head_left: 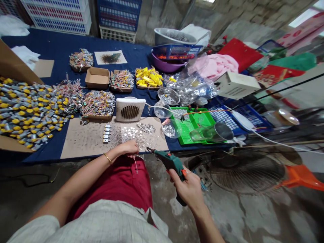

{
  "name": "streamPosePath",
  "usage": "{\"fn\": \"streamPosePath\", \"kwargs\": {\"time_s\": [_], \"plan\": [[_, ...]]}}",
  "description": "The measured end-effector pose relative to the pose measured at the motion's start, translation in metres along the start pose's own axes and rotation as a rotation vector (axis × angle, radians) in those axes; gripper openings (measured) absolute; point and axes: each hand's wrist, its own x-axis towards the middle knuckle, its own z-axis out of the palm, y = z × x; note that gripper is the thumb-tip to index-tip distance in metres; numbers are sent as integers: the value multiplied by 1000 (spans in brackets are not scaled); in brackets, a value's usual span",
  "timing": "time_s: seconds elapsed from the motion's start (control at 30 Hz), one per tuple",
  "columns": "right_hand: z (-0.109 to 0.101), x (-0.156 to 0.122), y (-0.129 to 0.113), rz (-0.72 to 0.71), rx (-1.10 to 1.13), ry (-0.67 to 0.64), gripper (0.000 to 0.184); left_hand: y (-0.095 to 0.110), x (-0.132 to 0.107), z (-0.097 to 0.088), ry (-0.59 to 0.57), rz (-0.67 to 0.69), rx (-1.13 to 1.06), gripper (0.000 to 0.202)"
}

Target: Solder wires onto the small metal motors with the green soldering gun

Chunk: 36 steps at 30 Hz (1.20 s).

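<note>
Green plastic forms the body of the pistol-shaped soldering gun (168, 160) near the bottom of my feed, its nose pointing up and left toward the table's front edge. The right hand (189, 185) has it by the handle, fingers closed around the grip; I judge it fairly light, rigid and not slippery, so I would hold it there, well back from the metal tip (150, 149) (which I would treat as hot). Left of that tip, the left hand (129, 147) is closed in a pinch, with a thin strand (137, 167) hanging below the fingers. It could be solder wire or a bare lead; the blur keeps me from telling. Either way I expect it to be feather-light and bendy, best pinched close to its working end so it does not sag.

Just beyond the hands, a stained cardboard sheet (76, 140) carries a short column of small motors (106, 134) and, to their right, loose metal tabs (130, 133), which look thin, stiff and awkward to pick up flat. Behind these stands a white vent fan (130, 109); farther back, a box holds yellow parts (149, 77), and stacked blue crates (118, 17) line the wall.
</note>
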Motion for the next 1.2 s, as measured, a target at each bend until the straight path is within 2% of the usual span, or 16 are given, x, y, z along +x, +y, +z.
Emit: {"fn": "streamPosePath", "kwargs": {"time_s": [0.1, 0.2, 0.3, 0.37, 0.43, 0.5, 0.57, 0.63, 0.7, 0.8, 1.0, 1.2], "plan": [[-4, -4, 4, 73, 17, 55, 47, -13, -21, -15, 69, 84, -135, 16], [4, -5, 10, 229, 74, 106, 51, -44, -54, -41, 243, 150, -326, 19], [32, 8, 5, 376, 222, 138, 54, -80, -82, -66, 518, 106, -481, 29], [55, 23, -12, 369, 314, 135, 56, -101, -94, -77, 657, 72, -506, 33], [75, 39, -34, 283, 358, 120, 58, -119, -103, -83, 764, 76, -425, 37], [90, 51, -56, 177, 375, 86, 58, -131, -111, -84, 888, 125, -249, 44], [98, 57, -70, 102, 397, 53, 57, -139, -120, -80, 1024, 169, -21, 52], [104, 59, -77, 91, 433, 27, 57, -140, -127, -76, 1122, 163, 193, 52], [108, 57, -80, 126, 459, 14, 58, -136, -129, -75, 1147, 122, 340, 39], [112, 53, -82, 174, 453, 9, 60, -127, -121, -82, 1087, 50, 404, 18], [111, 53, -89, 188, 409, 40, 62, -123, -99, -94, 939, 18, 478, 16], [111, 56, -83, 147, 391, 17, 60, -126, -97, -86, 960, 8, 553, 21]]}}
